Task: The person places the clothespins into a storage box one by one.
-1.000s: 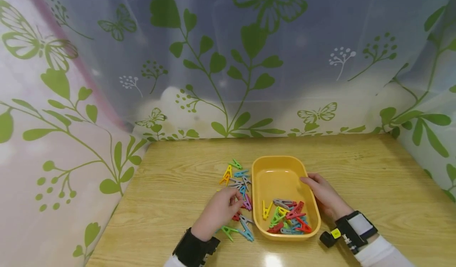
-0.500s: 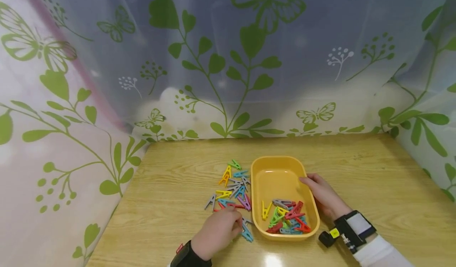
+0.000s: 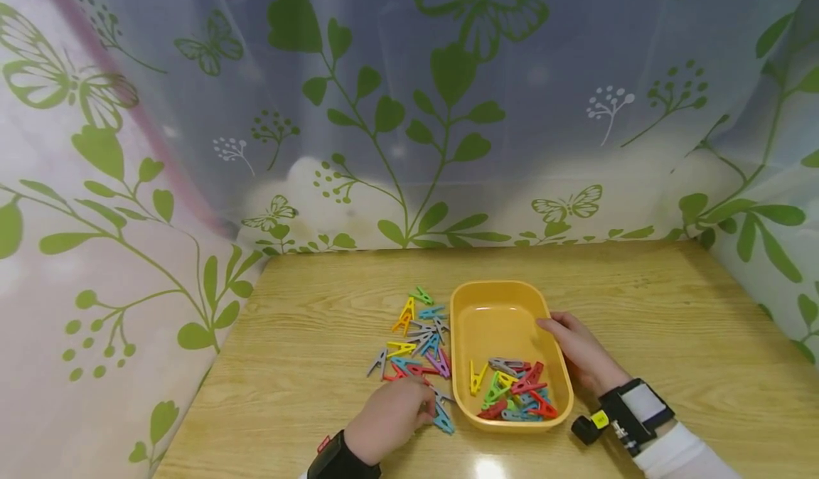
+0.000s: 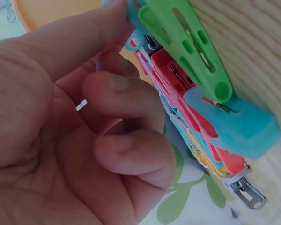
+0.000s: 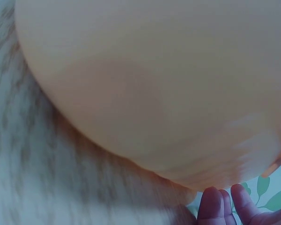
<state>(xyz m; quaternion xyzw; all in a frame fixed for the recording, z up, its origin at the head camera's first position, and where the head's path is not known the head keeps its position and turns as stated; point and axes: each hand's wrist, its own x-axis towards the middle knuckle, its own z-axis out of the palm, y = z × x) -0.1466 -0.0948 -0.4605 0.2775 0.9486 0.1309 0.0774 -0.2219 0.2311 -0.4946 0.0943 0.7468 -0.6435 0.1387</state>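
Note:
My left hand (image 3: 393, 411) is low over the clothespins left of the yellow plastic basin (image 3: 499, 286). Its thumb and index tips pinch at a light blue clothespin (image 3: 443, 420) beside a grey one; the other fingers are curled, as the left wrist view shows. Close by in that view lies a green clothespin (image 4: 192, 51), hidden under the hand in the head view. My right hand (image 3: 582, 351) holds the basin's right side, thumb over the rim and fingers outside. Clothespins of mixed colours, among them a yellow one (image 3: 477, 377), lie in the basin's near end.
Several more clothespins, including a purple one (image 3: 438, 362) and a yellow one (image 3: 401, 349), lie scattered on the wooden table (image 3: 307, 323) along the basin's left side. A patterned curtain (image 3: 358, 145) with leaves and butterflies stands behind the table and at its sides.
My left hand has moved from beside the purple clothespin toward the near edge, by the light blue one, and stays there over the last half second. The right hand keeps its hold.

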